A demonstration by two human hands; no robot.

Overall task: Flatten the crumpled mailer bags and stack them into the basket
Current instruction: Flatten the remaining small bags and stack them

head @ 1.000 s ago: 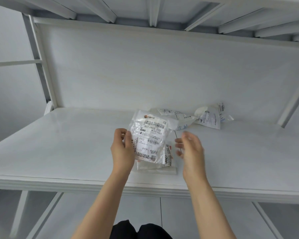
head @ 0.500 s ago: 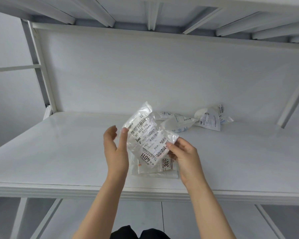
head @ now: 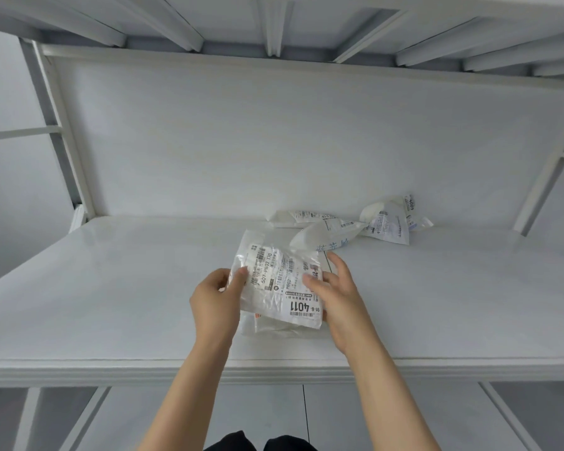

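The clear mailer bag (head: 275, 284) with its printed label is held just above flattened bags (head: 274, 328) on the white shelf (head: 111, 304). The left hand (head: 217, 304) pinches its left edge, the right hand (head: 337, 297) its right. Thin, glossy film: probably light, limp, slippery, best gripped at opposite edges. More crumpled bags (head: 355, 222) lie behind.

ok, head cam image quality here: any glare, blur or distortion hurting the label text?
Head view: soft, even light with faint shadows; wide-angle bending curves the white shelf edge and uprights. The clear plastic mailer bag with the printed label shows mild sheen, yet "4011" reads sharply. Left hand and right hand are crisp. The crumpled white mailer bags at the back have small, unreadable print.
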